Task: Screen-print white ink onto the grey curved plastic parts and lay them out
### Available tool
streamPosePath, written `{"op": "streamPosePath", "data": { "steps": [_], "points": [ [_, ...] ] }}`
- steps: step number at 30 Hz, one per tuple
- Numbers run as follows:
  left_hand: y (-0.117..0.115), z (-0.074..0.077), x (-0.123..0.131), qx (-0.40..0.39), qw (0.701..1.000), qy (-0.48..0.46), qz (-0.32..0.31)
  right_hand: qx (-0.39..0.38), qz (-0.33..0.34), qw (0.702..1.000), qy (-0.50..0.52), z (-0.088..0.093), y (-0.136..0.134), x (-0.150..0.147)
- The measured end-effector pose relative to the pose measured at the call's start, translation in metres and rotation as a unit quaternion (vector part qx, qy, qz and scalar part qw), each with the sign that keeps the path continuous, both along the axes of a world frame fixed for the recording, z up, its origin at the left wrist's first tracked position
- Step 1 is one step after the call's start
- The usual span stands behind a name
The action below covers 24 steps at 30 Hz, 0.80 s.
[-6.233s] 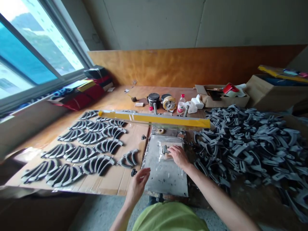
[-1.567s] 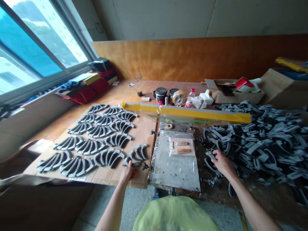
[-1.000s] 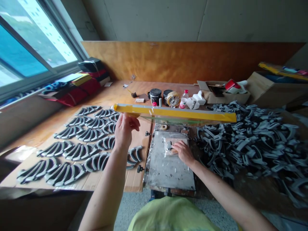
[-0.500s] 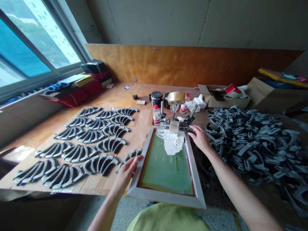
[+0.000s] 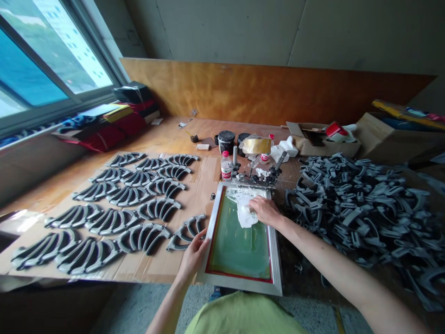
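A silk-screen frame [image 5: 277, 260] with green mesh and a metal border stretches toward me from a clamp [image 5: 255, 180] at its far end. My left hand [image 5: 195, 253] is closed on its left border, thumb on top. Over the far part of the mesh, my right hand [image 5: 267, 211] is bent with its fingers pinched together at the white ink [image 5: 246, 217]. A pale squeegee appears to be in those fingers, mostly hidden by them. Left of the frame, one curved grey plastic part [image 5: 187, 232] lies near my left hand.
Rows of grey curved parts [image 5: 118, 220] lie on cardboard [image 5: 198, 185] at left. A heap of similar parts [image 5: 358, 208] fills the right. Behind the clamp stand a red-capped bottle [image 5: 225, 166], a black tub [image 5: 226, 141] and a tape roll [image 5: 257, 144]. Open boxes [image 5: 396, 139] are at back right.
My right hand has left the frame's far right corner and come over the mesh to the squeegee. The frame's near end has swung left, my left hand still on its border.
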<state>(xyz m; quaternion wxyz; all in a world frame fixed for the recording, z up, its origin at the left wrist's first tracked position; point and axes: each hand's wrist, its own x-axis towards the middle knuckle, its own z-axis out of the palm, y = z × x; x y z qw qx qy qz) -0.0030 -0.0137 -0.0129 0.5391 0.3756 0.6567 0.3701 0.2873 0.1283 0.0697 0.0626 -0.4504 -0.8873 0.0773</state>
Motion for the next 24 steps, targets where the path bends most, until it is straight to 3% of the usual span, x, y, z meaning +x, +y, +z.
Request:
{"op": "streamPosePath", "data": {
  "steps": [5, 9, 13, 16, 18, 21, 24],
  "points": [
    [0.000, 0.003, 0.002, -0.004, 1.000, 0.004, 0.017, -0.019, 0.104, 0.994, 0.015, 0.006, -0.020, 0.023],
    [0.000, 0.013, 0.006, 0.006, 0.999, 0.005, 0.035, -0.022, 0.099, 0.995, 0.020, 0.013, -0.007, 0.020],
    [-0.002, 0.023, 0.009, 0.007, 0.999, -0.006, 0.041, 0.061, 0.044, 0.996, 0.056, -0.006, -0.016, 0.011],
    [-0.001, 0.026, 0.009, 0.002, 0.999, -0.020, 0.044, 0.079, 0.081, 0.990, 0.089, -0.021, -0.037, 0.019],
    [-0.001, 0.026, 0.009, 0.001, 0.998, -0.035, 0.046, 0.061, 0.098, 0.989, 0.095, -0.019, -0.040, 0.026],
    [0.000, 0.033, 0.007, -0.001, 0.998, -0.046, 0.048, 0.030, 0.051, 0.993, 0.099, -0.002, -0.016, 0.025],
    [0.000, 0.052, 0.004, -0.004, 0.997, -0.061, 0.038, 0.022, -0.046, 0.995, 0.090, 0.018, 0.026, 0.013]
  ]
}}
